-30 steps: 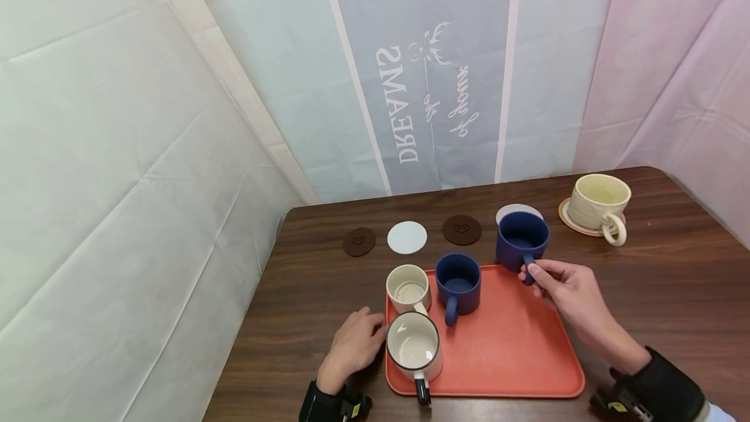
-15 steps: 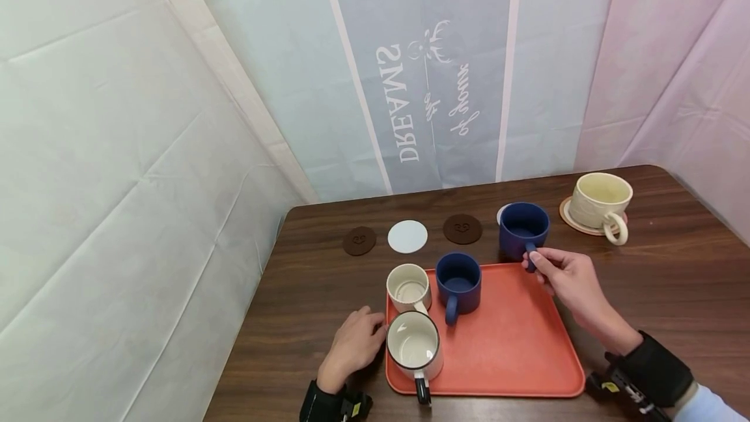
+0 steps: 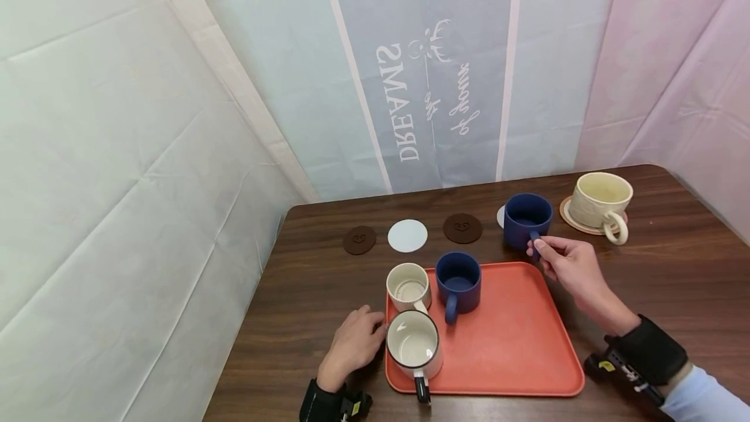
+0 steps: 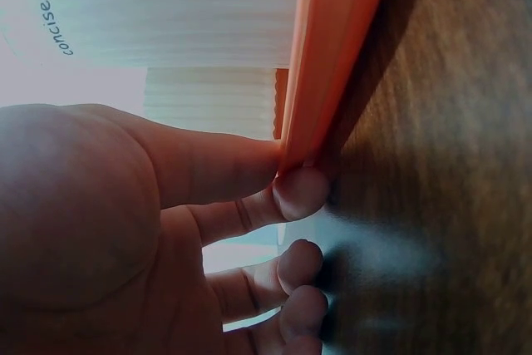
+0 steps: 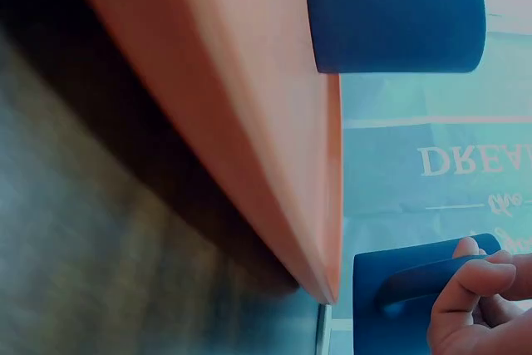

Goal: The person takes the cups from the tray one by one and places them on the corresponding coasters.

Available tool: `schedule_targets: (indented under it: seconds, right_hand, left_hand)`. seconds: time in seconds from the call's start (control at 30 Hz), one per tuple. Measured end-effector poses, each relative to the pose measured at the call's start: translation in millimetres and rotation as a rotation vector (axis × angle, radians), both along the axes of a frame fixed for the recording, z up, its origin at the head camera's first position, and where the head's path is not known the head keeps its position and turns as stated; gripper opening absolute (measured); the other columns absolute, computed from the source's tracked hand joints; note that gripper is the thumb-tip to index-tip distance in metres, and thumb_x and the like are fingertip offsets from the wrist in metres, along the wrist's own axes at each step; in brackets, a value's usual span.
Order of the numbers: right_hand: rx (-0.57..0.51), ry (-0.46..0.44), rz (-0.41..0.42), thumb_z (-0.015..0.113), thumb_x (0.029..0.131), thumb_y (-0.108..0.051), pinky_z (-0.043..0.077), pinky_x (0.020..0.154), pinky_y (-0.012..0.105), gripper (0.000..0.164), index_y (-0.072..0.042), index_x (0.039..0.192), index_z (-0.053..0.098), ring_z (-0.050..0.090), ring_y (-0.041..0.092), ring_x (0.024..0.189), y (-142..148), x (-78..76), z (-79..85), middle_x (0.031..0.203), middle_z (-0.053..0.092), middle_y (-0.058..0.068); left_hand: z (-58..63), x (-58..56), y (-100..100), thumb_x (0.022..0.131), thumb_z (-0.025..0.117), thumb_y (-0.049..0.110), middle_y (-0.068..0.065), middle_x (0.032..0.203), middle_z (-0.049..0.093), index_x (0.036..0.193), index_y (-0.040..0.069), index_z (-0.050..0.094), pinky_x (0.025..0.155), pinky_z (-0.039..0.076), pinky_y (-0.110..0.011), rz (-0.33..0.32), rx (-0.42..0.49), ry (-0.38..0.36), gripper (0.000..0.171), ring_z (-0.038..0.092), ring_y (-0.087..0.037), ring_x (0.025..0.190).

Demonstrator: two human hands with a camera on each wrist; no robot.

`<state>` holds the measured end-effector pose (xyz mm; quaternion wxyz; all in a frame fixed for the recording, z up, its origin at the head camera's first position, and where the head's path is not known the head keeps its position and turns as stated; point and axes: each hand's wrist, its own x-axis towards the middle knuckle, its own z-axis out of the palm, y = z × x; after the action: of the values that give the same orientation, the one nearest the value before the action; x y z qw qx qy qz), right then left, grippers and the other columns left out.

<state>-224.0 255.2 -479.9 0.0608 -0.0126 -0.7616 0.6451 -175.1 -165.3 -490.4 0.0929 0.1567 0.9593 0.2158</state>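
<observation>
My right hand (image 3: 574, 270) pinches the handle of a dark blue mug (image 3: 525, 220), which is upright beyond the tray's far right corner. This mug hides most of a white coaster (image 3: 500, 216); I cannot tell whether it touches it. In the right wrist view, thumb and fingers close round the handle of this blue mug (image 5: 382, 276). My left hand (image 3: 354, 340) holds the left rim of the red tray (image 3: 510, 344), thumb and index finger pinching the edge in the left wrist view. On the tray stand another blue mug (image 3: 458, 284), a small cream mug (image 3: 408, 286) and a black-rimmed white mug (image 3: 413, 344).
Along the table's back lie a brown coaster (image 3: 359, 240), a white coaster (image 3: 407, 236) and a second brown coaster (image 3: 462, 228). A cream cup (image 3: 600, 200) sits on a round coaster (image 3: 571, 217) at the back right. Cloth curtains (image 3: 445, 83) hang behind the table.
My right hand has carried the blue mug away from me and slightly right, from the tray's far edge toward the covered white coaster. The left hand stays put at the tray.
</observation>
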Motion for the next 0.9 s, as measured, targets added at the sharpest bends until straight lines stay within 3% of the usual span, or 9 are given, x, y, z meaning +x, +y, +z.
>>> schedule_targets:
  seconds: [0.2,0.63,0.9]
  right_hand:
    - [-0.007,0.029,0.002,0.057,0.111,-0.018,0.046,0.055,0.022,0.038,0.019,0.119,0.062,0.053,0.008,0.065,4,-12.5,0.9,0.087,0.072,-0.004]
    - [0.031,-0.013,0.021,0.055,0.111,-0.016,0.045,0.056,0.020,0.039,0.021,0.123,0.059,0.052,0.005,0.066,16,-44.0,-5.1,0.084,0.069,-0.009]
    - [0.065,-0.059,0.047,0.054,0.112,-0.021,0.048,0.060,0.022,0.043,0.018,0.128,0.058,0.055,0.007,0.067,20,-52.4,-6.4,0.087,0.071,-0.007]
  left_hand:
    - [-0.2,-0.5,0,0.104,0.065,0.021,0.003,0.079,0.046,0.086,0.021,0.069,0.063,0.037,-0.031,-0.004,0.003,0.008,0.019,0.043,-0.016,0.073]
    - [-4.9,-0.8,0,0.104,0.065,0.021,0.003,0.078,0.045,0.081,0.022,0.065,0.064,0.036,-0.031,-0.006,-0.005,0.009,0.023,0.042,-0.016,0.073]
    - [-4.3,-1.2,0,0.104,0.065,0.022,0.003,0.079,0.045,0.082,0.023,0.066,0.063,0.037,-0.031,0.001,-0.004,0.005,0.022,0.042,-0.016,0.074]
